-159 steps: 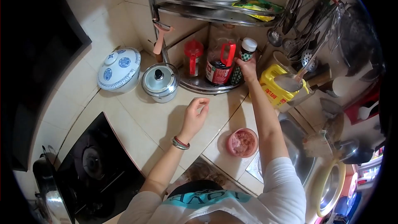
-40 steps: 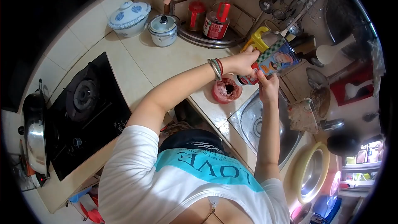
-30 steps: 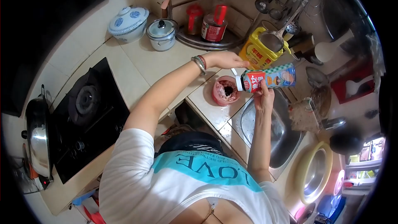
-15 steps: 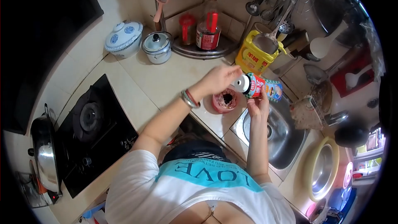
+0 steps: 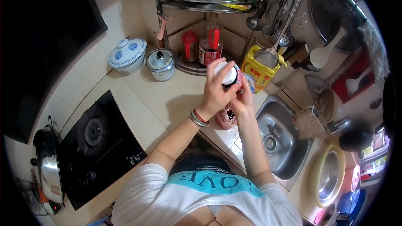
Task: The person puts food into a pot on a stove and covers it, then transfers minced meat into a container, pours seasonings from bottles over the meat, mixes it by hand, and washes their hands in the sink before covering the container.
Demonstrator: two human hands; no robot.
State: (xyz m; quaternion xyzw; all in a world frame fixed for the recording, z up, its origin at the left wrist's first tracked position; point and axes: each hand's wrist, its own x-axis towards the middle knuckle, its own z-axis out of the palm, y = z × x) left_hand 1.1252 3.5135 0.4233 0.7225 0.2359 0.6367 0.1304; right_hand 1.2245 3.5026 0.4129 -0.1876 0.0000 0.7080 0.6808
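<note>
Clasping the sauce bottle (image 5: 238, 75) above the worktop (image 5: 180, 96), the right hand (image 5: 243, 99) steadies it while the left hand (image 5: 216, 91) grips its seemingly closed white cap (image 5: 227, 74), dark sauce (image 5: 230, 114) already unmixed on mince (image 5: 222, 116) in the pink bowl (image 5: 226, 126).

The left hand (image 5: 216, 93) is now wrapping its fingers around the white cap (image 5: 226, 74); the bottle (image 5: 250, 83) is pointing cap-up within the right hand's (image 5: 243, 101) fingers.

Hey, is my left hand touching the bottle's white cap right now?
Touching: the head view shows the left hand with its fingers against the white cap.
</note>
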